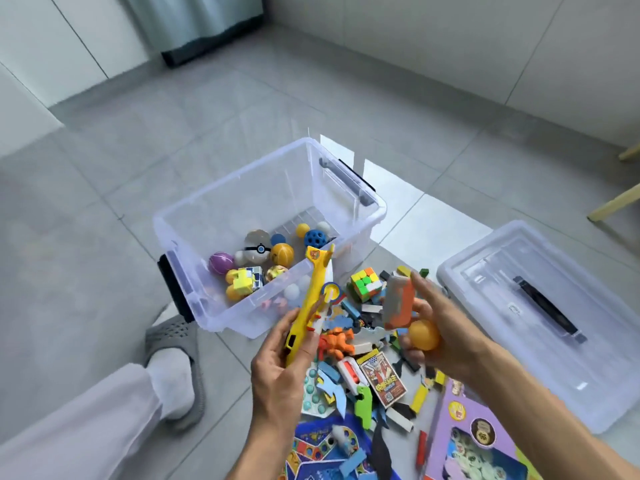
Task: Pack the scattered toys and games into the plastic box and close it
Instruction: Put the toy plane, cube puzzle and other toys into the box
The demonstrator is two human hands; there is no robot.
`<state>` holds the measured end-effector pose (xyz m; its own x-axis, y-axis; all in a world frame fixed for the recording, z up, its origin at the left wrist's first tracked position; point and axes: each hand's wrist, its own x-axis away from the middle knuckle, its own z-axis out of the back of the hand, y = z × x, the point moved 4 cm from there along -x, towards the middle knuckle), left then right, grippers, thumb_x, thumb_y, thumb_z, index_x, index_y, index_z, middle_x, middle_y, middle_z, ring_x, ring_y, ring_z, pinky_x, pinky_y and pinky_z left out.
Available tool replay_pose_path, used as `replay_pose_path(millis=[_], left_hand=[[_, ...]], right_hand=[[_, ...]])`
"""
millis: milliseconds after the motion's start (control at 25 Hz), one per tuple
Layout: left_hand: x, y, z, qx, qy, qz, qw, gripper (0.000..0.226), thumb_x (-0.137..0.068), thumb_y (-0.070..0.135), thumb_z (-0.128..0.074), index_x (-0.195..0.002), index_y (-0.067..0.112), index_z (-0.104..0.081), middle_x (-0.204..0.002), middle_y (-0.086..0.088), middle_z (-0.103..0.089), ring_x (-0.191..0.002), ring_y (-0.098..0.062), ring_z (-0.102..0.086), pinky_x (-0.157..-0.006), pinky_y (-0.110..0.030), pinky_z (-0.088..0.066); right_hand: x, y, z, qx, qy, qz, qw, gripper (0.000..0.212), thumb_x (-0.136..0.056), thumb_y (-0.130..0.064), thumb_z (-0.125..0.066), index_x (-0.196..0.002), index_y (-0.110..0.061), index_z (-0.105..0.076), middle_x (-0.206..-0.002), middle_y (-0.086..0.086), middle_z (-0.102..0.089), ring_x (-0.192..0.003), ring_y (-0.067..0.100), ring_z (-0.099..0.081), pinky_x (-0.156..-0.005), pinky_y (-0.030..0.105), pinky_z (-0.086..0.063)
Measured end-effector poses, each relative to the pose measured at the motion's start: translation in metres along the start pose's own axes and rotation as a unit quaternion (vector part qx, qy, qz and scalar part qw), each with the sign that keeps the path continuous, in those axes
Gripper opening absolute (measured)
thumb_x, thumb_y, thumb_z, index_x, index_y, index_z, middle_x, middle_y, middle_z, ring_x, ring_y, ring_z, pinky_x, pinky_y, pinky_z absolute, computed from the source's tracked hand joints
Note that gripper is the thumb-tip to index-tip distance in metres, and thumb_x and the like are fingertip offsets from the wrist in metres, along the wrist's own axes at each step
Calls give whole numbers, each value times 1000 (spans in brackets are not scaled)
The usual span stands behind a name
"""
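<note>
The clear plastic box (263, 188) stands open on the floor, with several balls and small toys inside. My left hand (277, 368) grips a long yellow toy (311, 296) just in front of the box's near wall. My right hand (440, 327) holds a grey and orange toy (398, 296) and an orange ball (424, 335) above the toy pile. A colour cube (367, 284) lies beside the box. The clear lid (540, 320) with a dark handle lies on the right.
Scattered blocks, a card box (382, 379), a green piece (363, 403), a blue game board (325, 445) and a purple boxed game (474, 441) cover the floor before me. My slippered foot (173, 362) is at the left. Wooden legs (616, 202) stand far right.
</note>
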<state>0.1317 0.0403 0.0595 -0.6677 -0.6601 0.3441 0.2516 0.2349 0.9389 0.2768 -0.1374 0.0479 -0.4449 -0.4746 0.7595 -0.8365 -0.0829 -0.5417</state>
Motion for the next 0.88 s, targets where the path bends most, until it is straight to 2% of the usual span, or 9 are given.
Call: replay_pose_path(millis=[80, 160, 280, 400, 480, 640, 720, 800, 880], left_hand=[[-16, 25, 17, -2, 43, -34, 998, 32, -87, 30, -70, -119, 30, -67, -100, 8, -73, -81, -2, -67, -72, -22, -51], [-38, 46, 32, -10, 59, -45, 997, 28, -91, 27, -67, -118, 30, -65, -96, 1, -72, -74, -5, -67, -66, -23, -52], [-67, 64, 53, -7, 32, -10, 999, 24, -92, 17, -63, -111, 32, -63, -99, -2, -67, -79, -11, -63, -63, -24, -55], [-74, 61, 69, -51, 2, 33, 998, 45, -85, 28, -65, -130, 29, -56, -121, -2, -61, -107, -18, -62, -92, -43, -54], [-63, 62, 80, -65, 23, 29, 997, 51, -82, 32, -62, -133, 24, -55, -125, -5, -61, -112, -21, -60, -98, -49, -49], [-21, 50, 78, -55, 5, 62, 997, 34, -92, 23, -55, -126, 18, -61, -118, -6, -64, -107, -22, -61, -95, -42, -51], [-1, 31, 70, -68, -20, 86, 994, 24, -91, 25, -56, -113, 20, -65, -112, -5, -67, -100, -21, -61, -90, -38, -51], [19, 7, 67, -99, -46, 103, 989, 16, -89, 26, -57, -103, 24, -65, -109, -5, -68, -93, -21, -62, -86, -38, -52], [31, -15, 64, -161, -80, 121, 976, 20, -87, 27, -57, -104, 21, -66, -107, -6, -70, -88, -22, -62, -84, -39, -53]], right_hand=[[-2, -21, -44, 23, 2, 6, 1000, 66, -86, -69, -49, -111, -9, -63, -89, 18, -66, -50, 20, -52, -39, 22, -38], [-8, -43, -89, 61, 9, 13, 998, 68, -91, -68, -42, -112, -6, -61, -93, 21, -66, -54, 22, -54, -45, 24, -41], [-17, -76, -147, 84, 25, 40, 995, 66, -97, -60, -37, -121, -1, -51, -105, 21, -60, -71, 28, -62, -56, 33, -51], [-17, -96, -174, 77, 68, 74, 992, 68, -97, -55, -43, -139, -1, -38, -137, 19, -44, -108, 34, -59, -77, 42, -56], [-4, -96, -178, 89, 77, 98, 988, 65, -99, -50, -43, -142, -1, -38, -143, 19, -40, -114, 35, -54, -88, 43, -53], [42, -59, -151, 116, 133, 125, 976, 50, -101, -43, -43, -127, -1, -53, -134, 17, -50, -115, 38, -56, -97, 44, -51], [62, -24, -131, 126, 163, 124, 971, 41, -101, -41, -43, -113, -4, -59, -123, 14, -56, -108, 34, -59, -94, 44, -52], [79, 19, -110, 136, 188, 117, 966, 38, -102, -40, -44, -110, -7, -61, -114, 11, -59, -104, 31, -60, -89, 43, -54], [93, 65, -82, 151, 224, 109, 957, 31, -101, -35, -46, -106, -8, -62, -106, 8, -60, -95, 28, -61, -83, 42, -55]])
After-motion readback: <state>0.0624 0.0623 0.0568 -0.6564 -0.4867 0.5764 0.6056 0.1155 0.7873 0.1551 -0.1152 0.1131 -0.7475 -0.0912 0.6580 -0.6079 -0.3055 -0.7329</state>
